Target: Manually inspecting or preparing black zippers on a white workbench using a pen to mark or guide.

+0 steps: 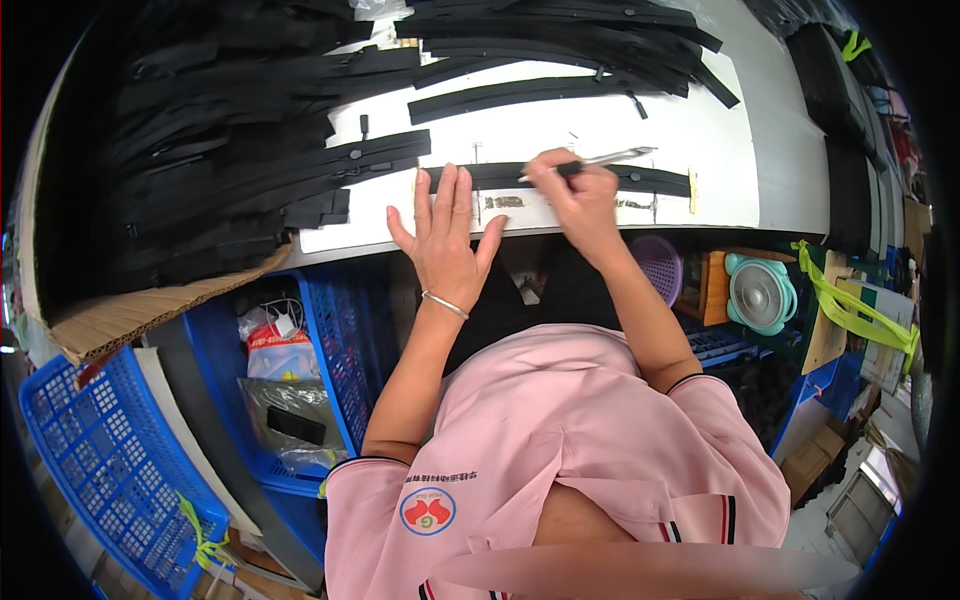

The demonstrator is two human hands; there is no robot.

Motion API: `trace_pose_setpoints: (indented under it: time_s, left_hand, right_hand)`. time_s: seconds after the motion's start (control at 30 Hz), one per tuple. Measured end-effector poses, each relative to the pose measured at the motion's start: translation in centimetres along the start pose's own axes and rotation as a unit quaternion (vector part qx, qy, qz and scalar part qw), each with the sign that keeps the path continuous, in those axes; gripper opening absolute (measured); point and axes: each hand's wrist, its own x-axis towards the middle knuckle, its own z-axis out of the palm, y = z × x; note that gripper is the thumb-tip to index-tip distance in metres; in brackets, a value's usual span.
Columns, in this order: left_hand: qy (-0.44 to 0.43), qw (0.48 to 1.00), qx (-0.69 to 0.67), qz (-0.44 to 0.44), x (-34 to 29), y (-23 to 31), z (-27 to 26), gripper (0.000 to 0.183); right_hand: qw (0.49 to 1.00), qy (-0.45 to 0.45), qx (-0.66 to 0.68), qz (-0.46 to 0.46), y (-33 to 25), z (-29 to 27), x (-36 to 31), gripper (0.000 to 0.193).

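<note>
My left hand [445, 250] lies flat with fingers spread, its fingertips on the left end of a black zipper strip [500, 176]. The strip runs crosswise on a white board [720, 150] that carries drawn marks. In the closed fingers of my right hand [582, 205] is a pen [622, 156] with a silver barrel and a dark grip. Its tip points left, over the middle of the strip; whether it touches cannot be made out. Another black zipper strip [500, 97] lies farther back, apart from my hands.
Black zippers form a big heap [210, 130] on the left, above a cardboard edge [170, 305], and another pile [560, 40] at the back. Below the table's left side stand blue baskets [335, 340]. A small turquoise fan [760, 292] and a purple basket [660, 268] are at the right.
</note>
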Motion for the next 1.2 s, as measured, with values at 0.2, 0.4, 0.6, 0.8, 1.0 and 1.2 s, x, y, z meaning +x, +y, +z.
trace_pose_setpoints:
  time_s: [0.2,0.4,0.6,0.8,1.0,1.2]
  left_hand:
    - [-0.011,1.000,0.010,0.003,0.0,-0.2,0.0,0.070]
    - [-0.024,1.000,0.006,0.009,0.0,-0.2,-0.1,0.069]
    - [0.012,1.000,0.019,0.000,0.3,2.0,0.2,0.067]
    - [0.038,0.976,-0.191,0.100,3.4,5.9,3.1,0.031]
    - [0.105,0.976,-0.172,0.086,4.3,6.4,4.4,0.013]
    - [0.122,0.976,-0.161,0.078,4.3,6.3,5.0,0.012]
  right_hand:
    - [0.988,0.130,-0.089,0.005,2.3,-3.4,0.3,0.016]
    - [0.990,0.116,-0.082,-0.008,3.3,-3.4,0.1,0.017]
    - [0.990,0.107,-0.087,-0.002,3.4,-3.5,0.3,0.017]
    - [0.988,0.110,-0.111,-0.011,4.0,-3.4,0.2,0.017]
    - [0.996,0.080,-0.036,-0.031,4.0,-3.8,0.0,0.018]
    - [0.991,0.062,-0.110,-0.051,4.1,-3.9,0.0,0.020]
